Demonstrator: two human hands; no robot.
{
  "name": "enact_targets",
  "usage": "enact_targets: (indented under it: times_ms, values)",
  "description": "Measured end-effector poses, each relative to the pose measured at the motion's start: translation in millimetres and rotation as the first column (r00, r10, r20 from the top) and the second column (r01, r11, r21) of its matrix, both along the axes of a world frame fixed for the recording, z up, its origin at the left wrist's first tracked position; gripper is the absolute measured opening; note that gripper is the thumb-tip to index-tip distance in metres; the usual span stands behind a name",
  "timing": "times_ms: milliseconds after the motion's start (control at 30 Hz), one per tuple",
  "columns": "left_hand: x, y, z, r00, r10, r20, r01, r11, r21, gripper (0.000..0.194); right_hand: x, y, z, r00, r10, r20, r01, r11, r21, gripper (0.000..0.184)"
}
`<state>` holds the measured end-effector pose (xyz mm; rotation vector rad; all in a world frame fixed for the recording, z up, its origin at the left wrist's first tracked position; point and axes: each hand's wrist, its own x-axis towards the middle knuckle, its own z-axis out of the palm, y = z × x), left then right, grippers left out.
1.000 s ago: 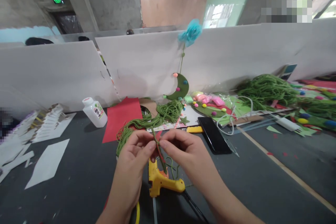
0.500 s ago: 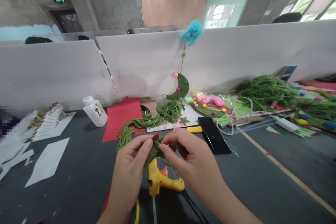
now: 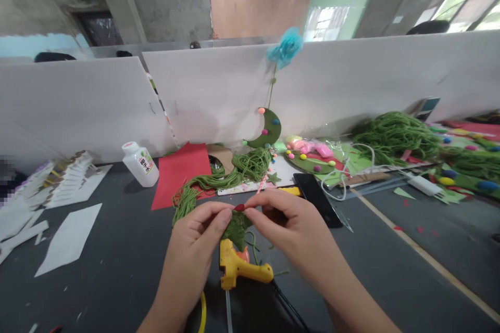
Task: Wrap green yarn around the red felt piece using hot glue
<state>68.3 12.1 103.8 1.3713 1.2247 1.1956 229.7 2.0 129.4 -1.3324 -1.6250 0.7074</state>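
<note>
Between the fingertips of my left hand [image 3: 197,242] and my right hand [image 3: 291,226] is a green felt piece [image 3: 236,229] with a small dark red piece [image 3: 239,207] at its upper edge. Both hands pinch it, thumbs against forefingers; its full shape is partly hidden. Just below lies a yellow hot glue gun [image 3: 238,268], a glue stick poking from its rear end. Beyond the hands, a green crescent [image 3: 269,132] dotted with coloured pompoms leans at the white partition, under a blue flower [image 3: 287,47]. Loose green yarn [image 3: 211,182] trails left of it.
Red paper [image 3: 182,171] and a white bottle [image 3: 140,164] stand back left. A black phone [image 3: 314,197] lies right of my hands, near a white charger [image 3: 425,186] and cable. A yarn heap [image 3: 394,135] is far right. A white partition [image 3: 219,93] bounds the table's back.
My hands have turned the green felt so it hangs lower and the red piece shows more, now between both sets of fingertips. My right hand has shifted slightly right.
</note>
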Motion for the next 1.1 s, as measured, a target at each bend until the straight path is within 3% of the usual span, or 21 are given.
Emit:
enact_targets:
  times_ms: [200,333,500,733,800,933,1100]
  values:
    - [3.2,-2.5,4.3,0.999,-0.035,-0.005,0.035,0.999,-0.019,0.013,2.4,4.6,2.9,0.994,0.043,-0.099,-0.059,0.985,-0.160,0.013]
    - [7.6,-3.2,3.4,0.988,-0.004,0.153,0.020,0.994,-0.105,0.014,1.8,7.5,2.6,0.990,0.054,-0.131,-0.082,0.973,-0.217,0.013]
    - [2.9,4.9,0.5,0.955,-0.055,0.292,0.106,0.981,-0.163,0.021,1.0,7.6,2.8,0.990,0.047,-0.129,-0.074,0.974,-0.212,0.011]
    - [-13.9,24.3,-7.0,0.948,0.097,0.302,-0.085,0.995,-0.053,0.017,1.8,8.4,-1.0,0.995,0.028,-0.097,-0.046,0.980,-0.193,0.010]
    - [-17.1,27.0,-9.3,0.955,0.112,0.274,-0.110,0.994,-0.022,0.016,1.4,8.8,-1.5,0.994,0.038,-0.107,-0.058,0.979,-0.193,0.010]
    - [-18.6,26.7,-12.8,0.994,0.076,0.075,-0.079,0.996,0.040,0.018,0.6,9.1,-0.2,0.993,0.045,-0.113,-0.067,0.978,-0.200,0.010]
    - [-15.9,22.9,-14.2,0.995,0.034,-0.092,-0.032,0.999,0.025,0.044,3.4,11.2,0.0,0.991,0.054,-0.127,-0.082,0.970,-0.228,0.010]
